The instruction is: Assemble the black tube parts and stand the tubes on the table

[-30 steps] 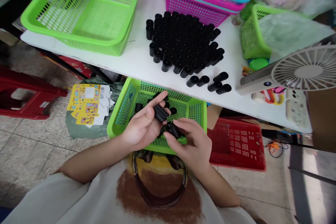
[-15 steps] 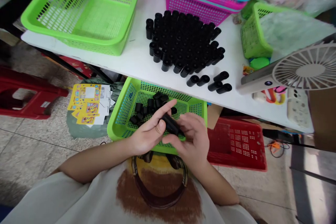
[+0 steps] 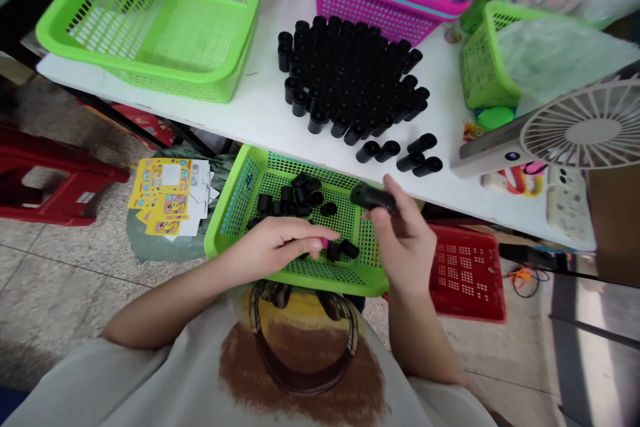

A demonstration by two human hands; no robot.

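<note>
Black plastic tube [image 3: 373, 197] sits pinched in your right hand [image 3: 405, 233], above the bright green mesh basket [image 3: 330, 283]. Your left hand [image 3: 277, 247] curls near more black tubes [image 3: 287, 199]; I can't tell if it holds anything. Next, it seems, set this tube down.

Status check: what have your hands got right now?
Right hand pinching black plastic tube. Left hand over green basket, beside loose tubes. White table edge just beyond held tube.
</note>
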